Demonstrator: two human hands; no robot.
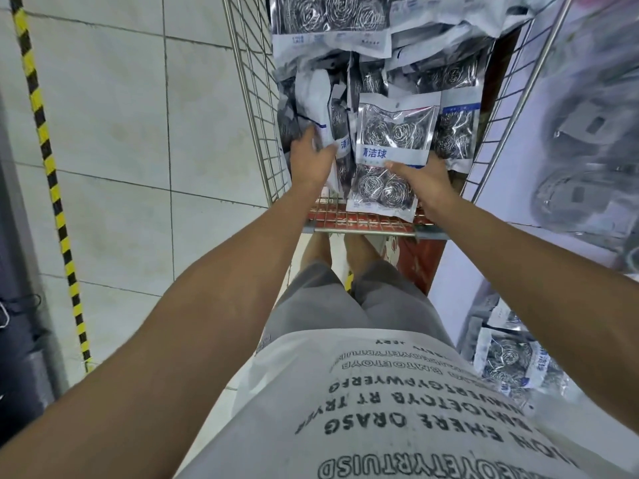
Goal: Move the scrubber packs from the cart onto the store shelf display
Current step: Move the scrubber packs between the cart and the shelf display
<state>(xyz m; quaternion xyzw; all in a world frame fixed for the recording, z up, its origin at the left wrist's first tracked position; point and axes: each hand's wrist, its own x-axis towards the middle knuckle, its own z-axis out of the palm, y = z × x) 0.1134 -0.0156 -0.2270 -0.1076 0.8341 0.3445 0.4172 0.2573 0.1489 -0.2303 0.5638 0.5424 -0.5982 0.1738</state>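
A wire cart (pixel 256 98) stands in front of me, filled with several clear packs of steel-wool scrubbers with white and blue labels. My right hand (pixel 427 186) grips the lower right edge of one scrubber pack (pixel 392 150), held upright at the cart's near end. My left hand (pixel 309 157) is inside the cart at the left, fingers closed on another upright scrubber pack (pixel 340 133). The white store shelf (pixel 518 209) runs along the right, with scrubber packs on the shelf (pixel 511 361) at the lower right.
More packs (pixel 332 19) are piled at the cart's far end. The tiled floor (pixel 121 133) lies to the left with a yellow-black striped line (pixel 45 140). Blurred grey goods (pixel 587 133) lie on the upper shelf. My legs stand behind the cart's rear bar (pixel 366 233).
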